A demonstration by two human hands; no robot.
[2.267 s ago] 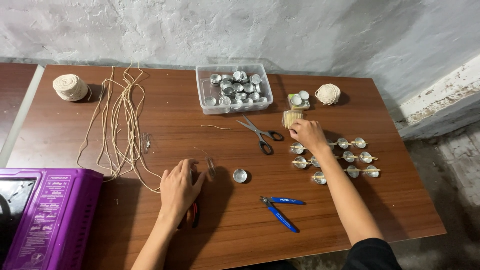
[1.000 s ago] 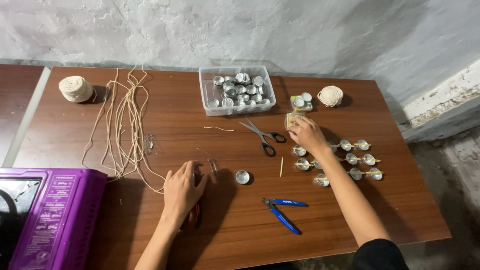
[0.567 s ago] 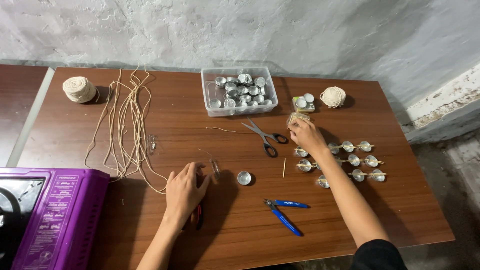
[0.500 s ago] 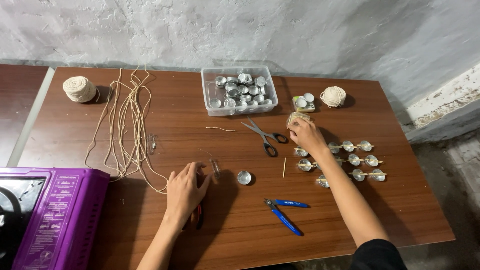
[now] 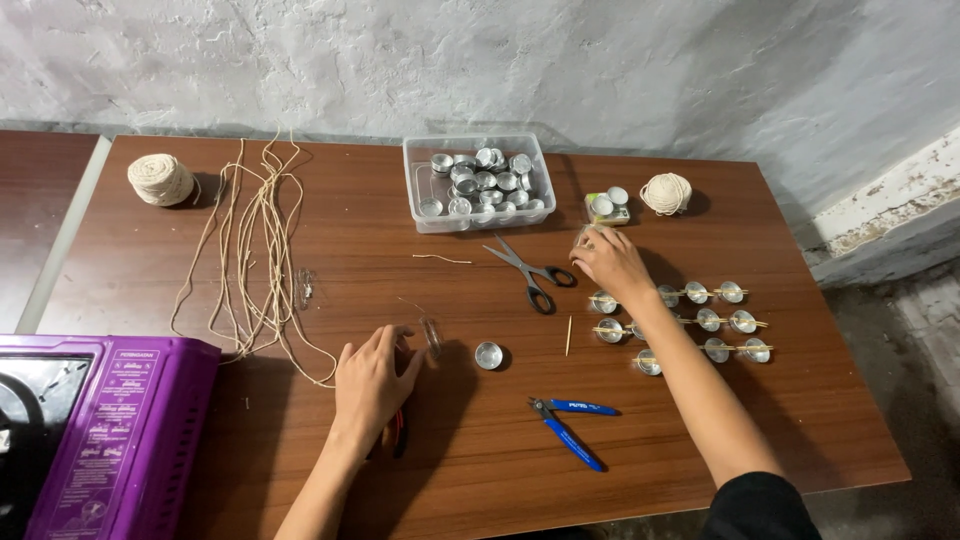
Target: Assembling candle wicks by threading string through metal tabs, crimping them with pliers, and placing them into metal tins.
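My left hand [image 5: 370, 385] lies flat on the wooden table [image 5: 480, 470], fingers apart, its palm over red-handled pliers [image 5: 397, 432]. Its fingertips are next to a small clear packet [image 5: 431, 336]. My right hand [image 5: 610, 262] reaches over a bundle of thin wooden sticks [image 5: 582, 236], fingers curled on it; the bundle is mostly hidden. A single stick [image 5: 568, 335] lies beside an empty metal cup [image 5: 488, 355]. Right of my wrist stand rows of metal cups with sticks laid across them [image 5: 720, 322].
Scissors [image 5: 528, 268], blue cutters [image 5: 566, 420], a clear tub of metal cups [image 5: 478, 182], two twine balls [image 5: 160, 178] [image 5: 665, 192], loose cords [image 5: 255, 250], a purple box [image 5: 100, 430] at front left. The table's right edge drops to the floor.
A single stick now lies on the table left of the cup rows. My right hand stays at the stick bundle, shifted slightly back. My left hand has not moved.
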